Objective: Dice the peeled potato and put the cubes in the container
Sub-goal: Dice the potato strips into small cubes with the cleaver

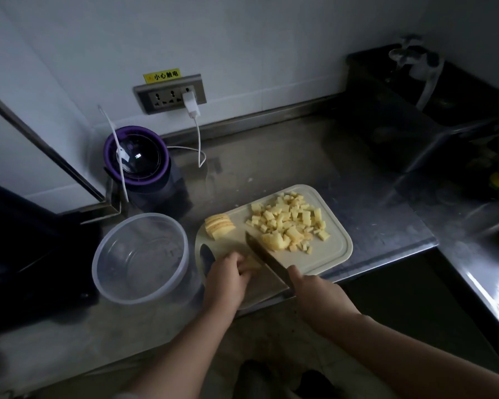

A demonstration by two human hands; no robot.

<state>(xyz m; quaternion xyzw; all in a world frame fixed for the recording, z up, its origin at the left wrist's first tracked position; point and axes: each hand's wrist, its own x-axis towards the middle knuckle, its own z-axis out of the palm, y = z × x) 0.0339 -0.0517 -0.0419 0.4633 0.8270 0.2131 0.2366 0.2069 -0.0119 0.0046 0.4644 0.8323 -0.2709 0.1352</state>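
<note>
Yellow label [162, 75] (小心触电) tops socket [170, 95]; cubes [288, 223] crowd board [336, 250].

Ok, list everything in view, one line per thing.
cutting board: one, cream, on the steel counter.
potato cubes: a pile, yellow, board's far right.
potato slices: one stack, yellow, board's far left.
container: one, clear, left of the board.
knife: one, dark, blade over the board.
appliance: one, purple and black, counter's back left.
charger: one, white, plugged into the wall socket.
left hand: holds a potato piece on the board.
right hand: grips the knife.
</note>
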